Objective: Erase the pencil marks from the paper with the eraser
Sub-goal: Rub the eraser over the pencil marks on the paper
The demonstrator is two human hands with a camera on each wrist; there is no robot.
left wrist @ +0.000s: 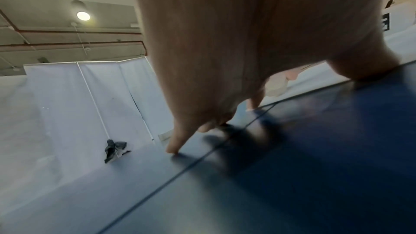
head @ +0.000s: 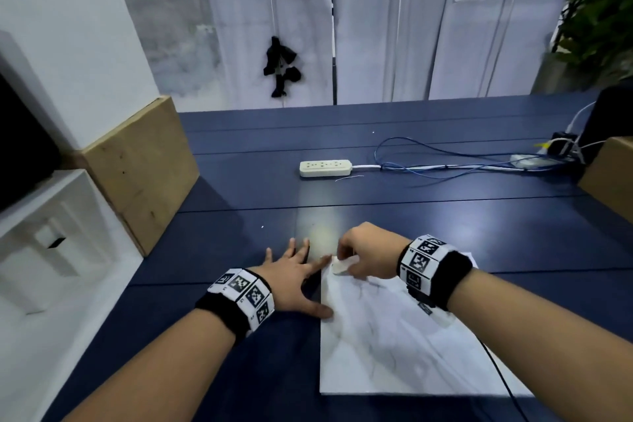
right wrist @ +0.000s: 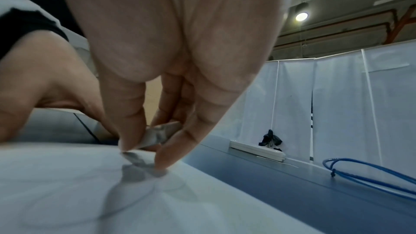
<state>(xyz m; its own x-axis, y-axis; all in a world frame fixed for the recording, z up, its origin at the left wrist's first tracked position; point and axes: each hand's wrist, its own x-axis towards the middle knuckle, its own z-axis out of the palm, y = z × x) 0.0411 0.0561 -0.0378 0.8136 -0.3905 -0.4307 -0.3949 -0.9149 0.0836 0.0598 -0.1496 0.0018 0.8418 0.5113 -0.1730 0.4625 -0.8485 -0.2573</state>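
Bench [head: 428,216]: dark blue, seamed in panels. White power strip [head: 324,168] lying flat at mid-bench, its white cord running right. Blue cable [head: 445,151] looped loosely beside that cord, reaching a cluster of plugs and adapters [head: 561,144] at the far right edge. White fabric screen [head: 411,17] standing behind the bench, with a black knotted tie [head: 281,67] hanging on it. Wooden panel [head: 144,168] at the left beside white shelving [head: 51,223]. Green plant [head: 599,10], upper right. Round ceiling lamp [left wrist: 83,15], lit.
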